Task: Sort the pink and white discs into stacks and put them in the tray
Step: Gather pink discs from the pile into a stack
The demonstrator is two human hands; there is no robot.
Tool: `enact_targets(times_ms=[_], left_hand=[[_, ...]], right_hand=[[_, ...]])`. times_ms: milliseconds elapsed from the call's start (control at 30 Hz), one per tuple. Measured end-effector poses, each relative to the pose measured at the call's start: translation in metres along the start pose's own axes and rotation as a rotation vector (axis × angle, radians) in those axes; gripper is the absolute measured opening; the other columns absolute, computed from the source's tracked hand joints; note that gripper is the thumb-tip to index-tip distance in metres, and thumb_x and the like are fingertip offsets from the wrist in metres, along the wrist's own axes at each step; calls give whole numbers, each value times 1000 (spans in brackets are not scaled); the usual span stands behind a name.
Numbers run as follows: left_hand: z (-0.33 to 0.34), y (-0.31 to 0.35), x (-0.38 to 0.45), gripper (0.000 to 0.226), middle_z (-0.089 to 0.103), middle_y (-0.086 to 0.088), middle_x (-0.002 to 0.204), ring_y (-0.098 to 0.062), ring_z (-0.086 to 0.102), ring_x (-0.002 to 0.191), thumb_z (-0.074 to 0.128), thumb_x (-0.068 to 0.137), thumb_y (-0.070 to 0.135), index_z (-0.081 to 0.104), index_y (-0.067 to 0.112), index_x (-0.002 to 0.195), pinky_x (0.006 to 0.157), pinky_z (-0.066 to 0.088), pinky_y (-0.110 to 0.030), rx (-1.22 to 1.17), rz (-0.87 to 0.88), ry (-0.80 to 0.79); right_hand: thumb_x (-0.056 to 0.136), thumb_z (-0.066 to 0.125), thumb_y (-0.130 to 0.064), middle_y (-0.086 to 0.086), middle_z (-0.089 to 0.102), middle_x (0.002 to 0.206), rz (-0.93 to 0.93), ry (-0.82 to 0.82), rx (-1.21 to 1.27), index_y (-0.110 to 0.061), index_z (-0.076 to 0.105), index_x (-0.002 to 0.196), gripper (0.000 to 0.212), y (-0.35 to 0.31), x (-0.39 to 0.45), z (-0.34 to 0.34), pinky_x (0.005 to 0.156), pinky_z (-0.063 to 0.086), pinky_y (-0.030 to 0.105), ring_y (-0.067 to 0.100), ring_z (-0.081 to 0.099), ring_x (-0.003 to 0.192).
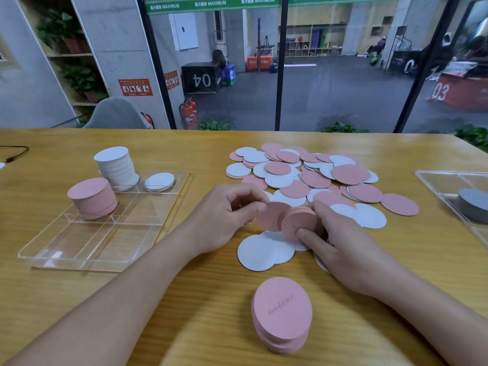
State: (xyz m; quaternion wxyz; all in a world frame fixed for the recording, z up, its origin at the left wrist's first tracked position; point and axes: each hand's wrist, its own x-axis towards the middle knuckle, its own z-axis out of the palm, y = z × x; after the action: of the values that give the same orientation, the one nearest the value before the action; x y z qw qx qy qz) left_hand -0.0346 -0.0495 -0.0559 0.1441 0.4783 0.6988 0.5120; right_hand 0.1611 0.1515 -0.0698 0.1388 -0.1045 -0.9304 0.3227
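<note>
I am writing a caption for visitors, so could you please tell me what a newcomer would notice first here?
First, the two hands at the centre: the right hand grips a small pink stack while the left hand pinches a single pink disc beside it. Behind them sprawls a mixed pile of pink and white discs. At left, a clear tray holds a pink stack and a taller white stack.

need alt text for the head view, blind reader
Two hands hold a small stack of pink discs over a mixed pile of pink and white discs on a wooden table. To the left, a clear tray holds one pink stack and white stacks.
</note>
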Motion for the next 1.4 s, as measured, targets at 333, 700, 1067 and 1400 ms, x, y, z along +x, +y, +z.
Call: enact_targets(times_ms=[333,700,1067,1400], left_hand=[[20,-1,0,31,81,-6,106,-32,75,97,59,111,0,84,17,118,91,63,-38,-25,2,-122],[-49,-8,-2,37,60,18,113,-3,64,98,77,92,60,72,43,125,95,56,-37,713,-336,-27],[-50,-7,-2,34,69,18,95,-9,65,81,95,81,44,69,39,102,78,57,-37,549,-380,58],[-20,2,2,9,75,-3,85,-23,67,76,77,102,17,74,20,95,74,56,-42,134,-47,215]], right_hand=[[108,56,-44,-22,63,88,-49,-8,-33,-47,47,106,10,1,0,3,71,50,35,7,60,82],[109,56,-40,-28,61,81,-16,-14,-34,-38,44,95,18,2,1,2,62,38,30,10,56,72],[108,57,-39,-24,61,80,-6,-9,-26,-33,45,94,19,1,3,1,62,42,35,12,55,70],[108,57,-40,-10,61,79,-8,1,-29,-31,48,97,17,-1,2,1,69,49,42,13,56,76]])
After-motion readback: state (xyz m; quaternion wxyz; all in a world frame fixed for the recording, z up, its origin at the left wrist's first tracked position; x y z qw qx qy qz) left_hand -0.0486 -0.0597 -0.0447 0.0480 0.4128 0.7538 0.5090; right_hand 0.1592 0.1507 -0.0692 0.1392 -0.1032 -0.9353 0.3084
